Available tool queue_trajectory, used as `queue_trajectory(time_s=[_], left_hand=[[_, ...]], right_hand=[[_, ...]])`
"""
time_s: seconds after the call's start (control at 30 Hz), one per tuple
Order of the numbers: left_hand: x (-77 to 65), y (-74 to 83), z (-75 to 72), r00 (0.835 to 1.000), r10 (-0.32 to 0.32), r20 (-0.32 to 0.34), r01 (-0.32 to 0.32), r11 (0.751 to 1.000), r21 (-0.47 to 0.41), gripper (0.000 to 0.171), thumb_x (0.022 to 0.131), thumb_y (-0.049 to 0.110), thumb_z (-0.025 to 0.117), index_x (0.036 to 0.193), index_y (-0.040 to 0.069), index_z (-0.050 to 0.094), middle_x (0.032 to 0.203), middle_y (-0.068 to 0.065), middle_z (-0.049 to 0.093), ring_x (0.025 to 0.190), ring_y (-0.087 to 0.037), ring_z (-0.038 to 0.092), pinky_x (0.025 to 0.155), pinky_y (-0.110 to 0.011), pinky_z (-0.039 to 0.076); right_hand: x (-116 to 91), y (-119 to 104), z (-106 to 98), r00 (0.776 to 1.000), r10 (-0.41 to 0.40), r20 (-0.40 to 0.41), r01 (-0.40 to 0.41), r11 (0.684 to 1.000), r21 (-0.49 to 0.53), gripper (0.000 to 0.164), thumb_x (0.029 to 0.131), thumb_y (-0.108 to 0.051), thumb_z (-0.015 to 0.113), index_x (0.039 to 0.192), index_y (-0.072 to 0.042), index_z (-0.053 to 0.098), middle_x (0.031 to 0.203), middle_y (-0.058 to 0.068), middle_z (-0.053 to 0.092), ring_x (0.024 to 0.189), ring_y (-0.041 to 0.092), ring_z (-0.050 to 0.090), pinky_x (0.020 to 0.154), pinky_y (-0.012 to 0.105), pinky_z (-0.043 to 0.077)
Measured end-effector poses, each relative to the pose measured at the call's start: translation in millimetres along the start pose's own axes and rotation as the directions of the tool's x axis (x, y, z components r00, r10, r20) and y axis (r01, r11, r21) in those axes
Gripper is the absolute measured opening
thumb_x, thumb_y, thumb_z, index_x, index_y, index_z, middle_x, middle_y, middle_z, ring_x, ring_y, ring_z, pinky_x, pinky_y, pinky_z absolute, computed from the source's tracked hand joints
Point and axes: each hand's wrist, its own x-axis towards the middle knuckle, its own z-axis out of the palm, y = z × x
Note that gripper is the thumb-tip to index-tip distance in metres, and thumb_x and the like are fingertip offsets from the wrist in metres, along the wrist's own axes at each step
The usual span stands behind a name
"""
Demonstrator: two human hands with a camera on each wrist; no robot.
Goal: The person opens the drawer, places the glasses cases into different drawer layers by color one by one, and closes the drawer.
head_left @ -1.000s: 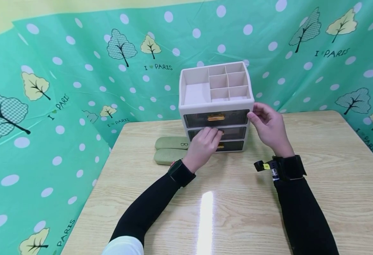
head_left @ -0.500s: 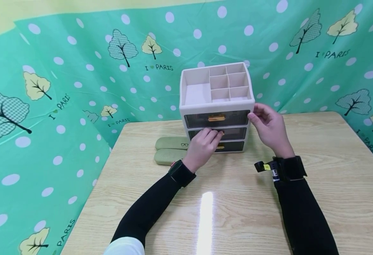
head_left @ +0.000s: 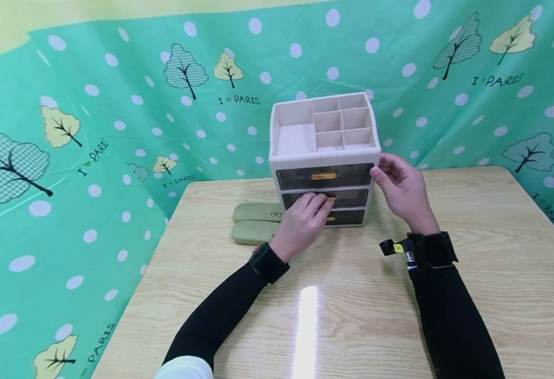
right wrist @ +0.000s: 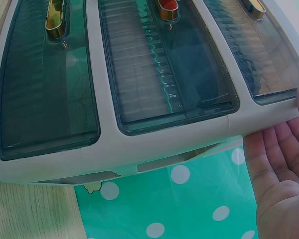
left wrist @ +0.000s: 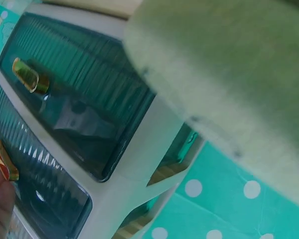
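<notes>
A white desktop drawer organizer [head_left: 324, 157] stands at the back of the table, with three dark see-through drawers and gold handles. My left hand [head_left: 301, 223] reaches to the middle drawer [head_left: 354, 198], and its fingers pinch that drawer's gold handle [left wrist: 5, 162]. All three drawers sit flush in the frame. My right hand [head_left: 405, 192] grips the organizer's right side by the top drawer [head_left: 288, 179]; the thumb lies at the front edge and the fingers are on the side wall. In the right wrist view, the palm of that hand [right wrist: 284, 189] faces the camera.
Left of the organizer lie two olive-green glasses cases [head_left: 253, 211], partly hidden behind my left hand. One looms blurred as a green shape [left wrist: 229, 84] in the left wrist view. A green polka-dot curtain [head_left: 220, 131] hangs behind the wooden table [head_left: 362, 316].
The left wrist has dipped very slightly while its fingers stay at the middle handle. The right hand keeps its hold on the side, and the drawers have not visibly moved.
</notes>
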Motion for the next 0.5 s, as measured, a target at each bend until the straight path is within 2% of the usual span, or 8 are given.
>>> queue_trajectory(time_s=[0.2,0.37,0.5], left_hand=[[-7.2,7.0,1.5,0.998,0.040,0.043,-0.039,0.999,-0.034,0.023,0.105,0.010,0.056,0.114,0.005,0.076,0.113,-0.011,0.071,0.104,-0.025,0.065,0.093,-0.032,0.058],[-12.8,11.1,4.8,0.991,0.045,0.127,-0.040,0.999,-0.037,0.024,0.106,0.009,0.053,0.114,0.006,0.075,0.111,-0.008,0.069,0.099,-0.022,0.063,0.083,-0.029,0.057],[-15.3,13.0,6.5,0.980,0.032,0.199,-0.028,0.999,-0.024,0.023,0.105,0.009,0.054,0.117,0.007,0.074,0.113,-0.006,0.068,0.098,-0.021,0.061,0.080,-0.027,0.056]], right_hand=[[0,1,-1,1.000,-0.004,-0.008,0.004,1.000,0.000,0.033,0.102,-0.010,0.065,0.131,0.005,0.061,0.110,0.008,0.066,0.097,0.010,0.063,0.083,0.013,0.052],[0,2,-1,1.000,-0.010,-0.004,0.010,1.000,0.006,0.033,0.102,-0.010,0.065,0.131,0.005,0.061,0.109,0.005,0.066,0.096,0.010,0.062,0.082,0.012,0.051],[0,1,0,1.000,-0.012,-0.003,0.012,1.000,0.003,0.033,0.102,-0.009,0.065,0.131,0.005,0.061,0.109,0.004,0.066,0.096,0.010,0.062,0.082,0.012,0.051]])
